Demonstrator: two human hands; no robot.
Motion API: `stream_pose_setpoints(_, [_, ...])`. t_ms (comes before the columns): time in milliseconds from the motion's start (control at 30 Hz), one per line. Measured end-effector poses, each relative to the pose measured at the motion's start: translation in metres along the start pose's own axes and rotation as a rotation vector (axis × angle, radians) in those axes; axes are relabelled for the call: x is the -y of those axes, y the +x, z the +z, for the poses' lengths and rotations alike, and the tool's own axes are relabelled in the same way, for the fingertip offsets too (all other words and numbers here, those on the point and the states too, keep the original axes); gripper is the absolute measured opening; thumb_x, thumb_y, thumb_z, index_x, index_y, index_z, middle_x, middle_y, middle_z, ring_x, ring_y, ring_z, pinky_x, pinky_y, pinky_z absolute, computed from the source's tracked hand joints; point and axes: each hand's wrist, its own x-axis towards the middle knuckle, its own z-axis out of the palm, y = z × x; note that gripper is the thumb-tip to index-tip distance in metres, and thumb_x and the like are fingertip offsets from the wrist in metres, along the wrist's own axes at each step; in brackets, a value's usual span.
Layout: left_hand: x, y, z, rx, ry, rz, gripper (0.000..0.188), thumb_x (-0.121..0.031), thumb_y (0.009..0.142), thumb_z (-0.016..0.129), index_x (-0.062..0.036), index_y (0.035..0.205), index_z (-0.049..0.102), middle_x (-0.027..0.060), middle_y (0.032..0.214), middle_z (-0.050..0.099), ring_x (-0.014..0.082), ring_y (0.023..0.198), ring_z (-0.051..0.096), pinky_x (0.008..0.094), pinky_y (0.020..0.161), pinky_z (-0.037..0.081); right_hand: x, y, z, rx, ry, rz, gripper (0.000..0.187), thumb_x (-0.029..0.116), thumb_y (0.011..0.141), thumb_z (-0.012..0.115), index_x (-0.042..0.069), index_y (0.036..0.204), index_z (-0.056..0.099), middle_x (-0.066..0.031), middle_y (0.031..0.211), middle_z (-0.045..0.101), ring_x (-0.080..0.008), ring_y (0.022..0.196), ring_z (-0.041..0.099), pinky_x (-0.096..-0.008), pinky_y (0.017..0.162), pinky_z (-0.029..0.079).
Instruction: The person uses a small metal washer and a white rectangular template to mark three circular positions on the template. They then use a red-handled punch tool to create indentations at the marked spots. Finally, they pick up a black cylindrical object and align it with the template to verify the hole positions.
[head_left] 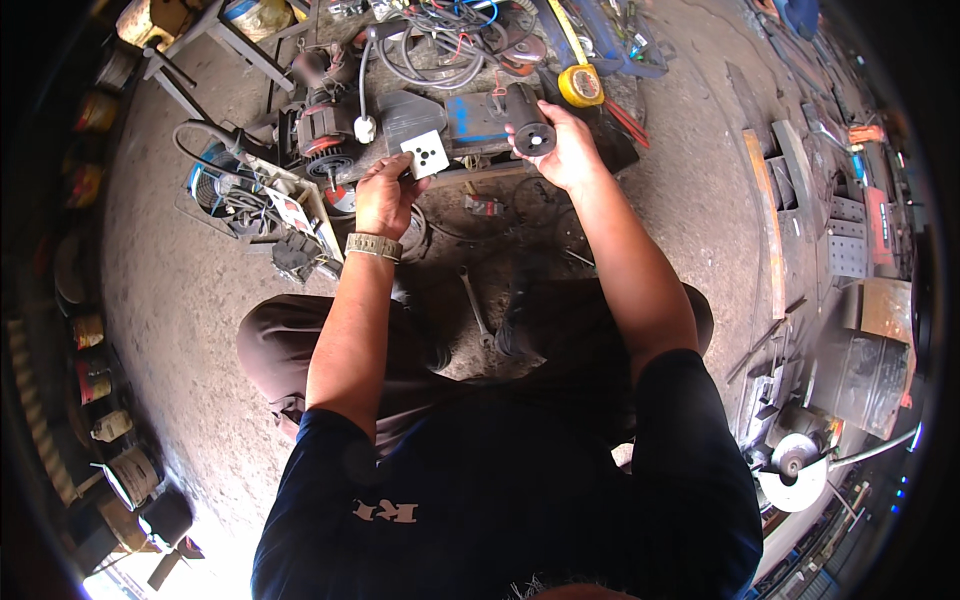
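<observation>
My left hand [385, 198], with a watch on its wrist, pinches a white square plate [436, 144] by its lower left corner. Several dark holes are grouped about the plate's middle. In my right hand [570, 148] is a black cylindrical motor [521, 103], its round end with a pale centre tilted toward me. Reddish wires [499, 84] show beside its far end. Both things are held apart from each other over the near edge of a low workbench [470, 163]. A grey metal plate [414, 118] lies on the bench just beyond my left hand.
A yellow tape measure [581, 87] and coiled grey cables [425, 70] lie across the bench. A red and black power tool [325, 125] sits at its left. On the floor between my feet is a wrench [474, 300]. Metal bars [768, 225] lie at right.
</observation>
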Motion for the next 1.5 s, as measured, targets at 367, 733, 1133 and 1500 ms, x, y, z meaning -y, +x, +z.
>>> stream_pose_setpoints(367, [0.002,0.003,-0.001,-0.016,-0.004,0.008,0.005,-0.007,0.098,0.072,-0.0074,0.100,0.068,0.0025,0.094,0.068,0.0179,0.085,0.069,0.0413,0.071,0.064,0.000,0.002,-0.001,-0.020,-0.001,0.002,0.039,0.033,0.111,0.050,-0.001,0.130,0.058,-0.0261,0.105,0.075,-0.0358,0.088,0.074,-0.0455,0.074,0.059])
stream_pose_setpoints(733, [0.001,0.000,0.011,0.003,-0.008,-0.015,0.006,-0.007,0.097,0.073,-0.0072,0.102,0.069,0.0019,0.094,0.069,0.0176,0.085,0.070,0.0404,0.070,0.065,0.003,0.000,0.000,0.016,0.067,0.022,0.041,0.029,0.112,0.047,-0.006,0.132,0.055,-0.0287,0.107,0.073,-0.0369,0.092,0.074,-0.0470,0.078,0.061])
stream_pose_setpoints(1133, [0.000,-0.006,0.015,0.021,0.026,0.026,0.010,-0.007,0.096,0.073,-0.0056,0.105,0.069,0.0047,0.101,0.070,0.0195,0.093,0.070,0.0393,0.072,0.066,0.003,0.003,-0.006,0.073,0.017,0.015,0.044,0.030,0.111,0.048,-0.007,0.135,0.056,-0.0269,0.109,0.074,-0.0342,0.093,0.074,-0.0437,0.079,0.061])
stream_pose_setpoints(1500, [-0.005,-0.012,0.018,0.003,0.026,0.008,0.007,-0.007,0.097,0.073,-0.0060,0.102,0.069,0.0043,0.097,0.071,0.0183,0.086,0.071,0.0360,0.070,0.066,0.002,0.007,-0.007,0.072,0.079,0.039,0.038,0.027,0.111,0.050,-0.005,0.131,0.058,-0.0222,0.112,0.073,-0.0349,0.094,0.074,-0.0504,0.079,0.060])
